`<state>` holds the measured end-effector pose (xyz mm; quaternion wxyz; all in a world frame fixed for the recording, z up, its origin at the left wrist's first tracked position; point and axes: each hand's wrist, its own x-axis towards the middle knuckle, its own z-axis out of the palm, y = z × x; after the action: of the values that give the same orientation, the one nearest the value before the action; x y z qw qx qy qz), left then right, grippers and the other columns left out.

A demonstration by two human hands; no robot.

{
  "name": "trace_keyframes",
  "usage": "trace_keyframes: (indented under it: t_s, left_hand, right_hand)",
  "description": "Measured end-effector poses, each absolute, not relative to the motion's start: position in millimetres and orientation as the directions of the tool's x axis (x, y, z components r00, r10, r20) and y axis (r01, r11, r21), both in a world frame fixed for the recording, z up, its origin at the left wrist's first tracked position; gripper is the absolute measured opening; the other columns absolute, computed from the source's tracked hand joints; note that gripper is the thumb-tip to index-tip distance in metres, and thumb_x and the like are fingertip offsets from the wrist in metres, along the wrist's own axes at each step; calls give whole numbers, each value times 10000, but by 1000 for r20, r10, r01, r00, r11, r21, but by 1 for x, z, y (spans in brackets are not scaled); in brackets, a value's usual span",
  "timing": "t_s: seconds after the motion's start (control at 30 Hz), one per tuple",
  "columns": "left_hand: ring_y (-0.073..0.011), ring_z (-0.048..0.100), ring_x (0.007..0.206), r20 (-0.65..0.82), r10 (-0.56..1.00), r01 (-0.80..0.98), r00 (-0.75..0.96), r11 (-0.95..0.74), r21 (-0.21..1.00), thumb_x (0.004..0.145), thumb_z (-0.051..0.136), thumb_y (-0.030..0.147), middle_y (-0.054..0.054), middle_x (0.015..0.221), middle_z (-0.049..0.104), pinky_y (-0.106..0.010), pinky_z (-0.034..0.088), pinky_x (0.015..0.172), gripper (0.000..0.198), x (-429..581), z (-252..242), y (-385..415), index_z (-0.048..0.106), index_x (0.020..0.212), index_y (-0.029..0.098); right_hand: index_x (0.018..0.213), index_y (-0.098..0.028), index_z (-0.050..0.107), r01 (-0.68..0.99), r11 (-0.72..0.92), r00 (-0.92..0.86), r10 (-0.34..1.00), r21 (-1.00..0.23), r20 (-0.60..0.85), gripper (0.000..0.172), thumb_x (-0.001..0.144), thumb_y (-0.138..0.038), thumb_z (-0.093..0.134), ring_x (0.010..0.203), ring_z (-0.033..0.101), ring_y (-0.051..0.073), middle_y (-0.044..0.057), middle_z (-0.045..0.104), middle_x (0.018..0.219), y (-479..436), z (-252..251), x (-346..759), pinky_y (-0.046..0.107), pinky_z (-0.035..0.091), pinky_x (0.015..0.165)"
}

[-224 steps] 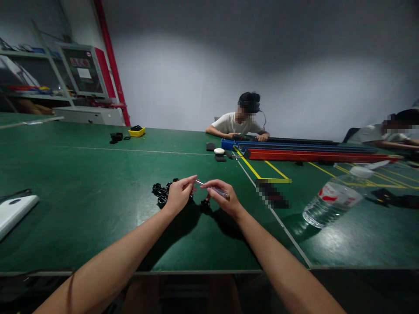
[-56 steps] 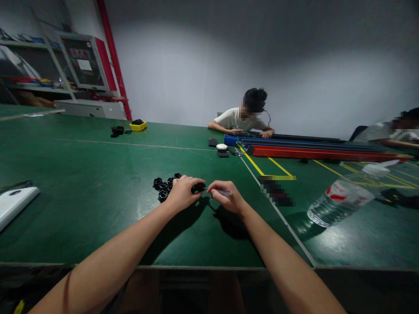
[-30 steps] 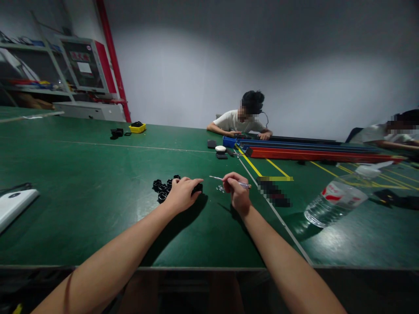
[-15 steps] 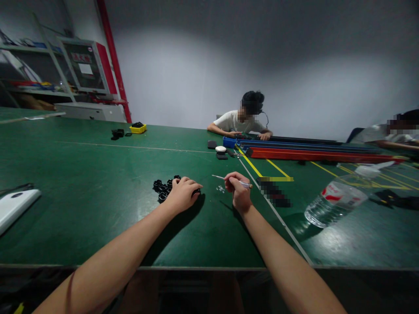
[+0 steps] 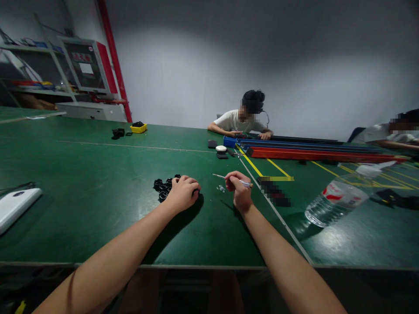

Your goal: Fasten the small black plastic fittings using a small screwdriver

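My left hand (image 5: pixel 184 192) rests on the green table with its fingers curled round a small black part (image 5: pixel 196 191), mostly hidden by the fingers. Beside it, to the left, lies a cluster of black ring-shaped parts (image 5: pixel 162 187), some of them behind the hand. A slim screwdriver (image 5: pixel 245 183) with a pale, shiny handle is gripped in my right hand (image 5: pixel 238 191). Its thin metal shaft points left, with the tip in the air. Several tiny clear pieces (image 5: pixel 221 188) lie on the table between my hands.
A water bottle (image 5: pixel 337 198) stands at the right, a white device (image 5: pixel 19 207) at the left. Long red rails (image 5: pixel 321 155) lie across the back right, near a seated person (image 5: pixel 240 120). A yellow bin (image 5: pixel 139 127) holds black parts; another person sits far right.
The fingers of my left hand have curled in more closely round the black part. My right hand and the screwdriver stay almost where they were.
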<state>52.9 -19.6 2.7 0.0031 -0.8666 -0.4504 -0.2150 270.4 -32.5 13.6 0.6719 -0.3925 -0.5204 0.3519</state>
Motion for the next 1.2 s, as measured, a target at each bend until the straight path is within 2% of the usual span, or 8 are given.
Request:
trace_keyframes:
  t_s: [0.4,0.5,0.6,0.83,0.9,1.0,1.1,1.2]
  left_hand:
    - [-291,515,1165,410,765,795,497,-591,140,930,548,318,-54,1239,672,-519,325,953,201,55,5,-23,704,1046,269]
    - [-280,529,1160,426,754,788,500,-600,136,954,506,334,-56,1248,671,-491,369,943,262,53,15,-23,679,1140,270]
    - [-272,538,1169,410,784,815,466,-560,145,941,464,245,-59,1264,665,-443,430,912,322,43,27,-18,658,1197,250]
    - [-285,555,1195,210,895,914,394,-405,13,771,473,44,-91,1349,615,-407,475,959,588,-17,44,3,602,1318,216]
    - [-324,566,1181,121,926,933,358,-353,-65,741,497,35,-107,1375,595,-436,499,918,648,-34,43,6,582,1354,228]
    - [-323,572,1191,25,942,938,334,-329,-112,728,543,54,-85,1410,571,-410,507,911,696,-52,38,7,552,1386,280]
    - [-308,578,1201,-2,938,932,348,-346,-112,734,538,67,-73,1408,572,-392,507,920,673,-59,31,8,559,1371,283]
    - [-290,609,1155,30,936,933,352,-347,-98,786,478,72,-99,1300,636,-379,507,909,543,-60,27,11,611,1285,239]
  right_hand:
    - [653,-188,661,-80,433,230,885,-898,406,140,738,-281,601,466,471,98,-19,552,528,-29,10,273,215,333,427]
    - [658,-187,661,-74,429,230,886,-900,403,146,742,-288,598,466,473,99,-18,555,533,-29,10,274,216,335,425]
    - [656,-186,659,-67,423,237,887,-904,397,149,738,-295,598,465,475,99,-19,555,533,-29,10,274,215,328,421]
    - [654,-185,658,-72,418,241,888,-906,391,144,723,-300,604,468,471,100,-19,548,531,-27,10,272,220,322,429]
    - [654,-186,657,-75,417,239,889,-906,389,140,717,-299,603,470,467,100,-20,546,529,-27,10,272,222,323,435]
    - [650,-188,654,-70,410,234,893,-909,384,137,709,-300,603,477,462,101,-22,543,530,-28,11,271,224,322,443]
    - [649,-188,652,-71,402,234,897,-913,376,138,703,-306,606,482,463,102,-21,544,534,-29,12,271,225,315,444]
    - [650,-188,649,-74,403,234,896,-912,377,139,700,-310,607,480,462,104,-20,543,532,-29,12,271,225,306,440]
